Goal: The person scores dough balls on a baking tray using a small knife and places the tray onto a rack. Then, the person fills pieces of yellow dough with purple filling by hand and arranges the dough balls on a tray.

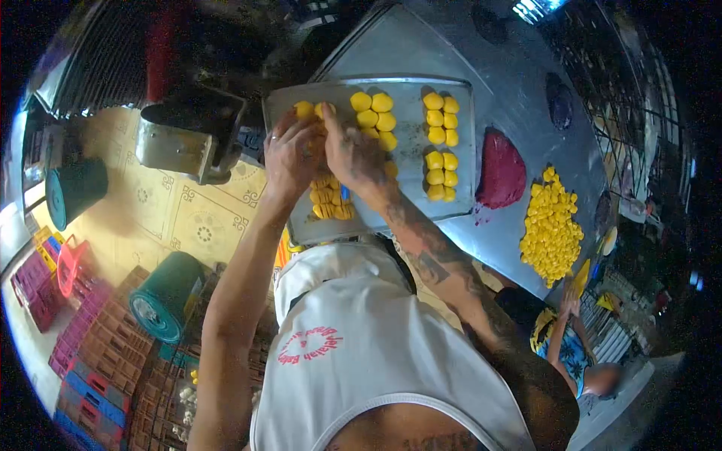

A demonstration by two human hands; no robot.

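A metal baking tray lies in front of me with rows of yellow dough balls on it. My left hand lies over the left row, its fingers reaching forward onto the dough balls at the far end. Beside it my right hand is bent over the same row, one finger pointing forward. A narrow blue piece shows under the right hand; what it belongs to is hidden. Closer to me, the dough pieces with dark lines across them sit in that row.
Right of the tray, a dark red dough mound and a pile of small yellow dough pieces rest on the metal table. Another person is at lower right. Left are a metal machine, green bins and stacked crates.
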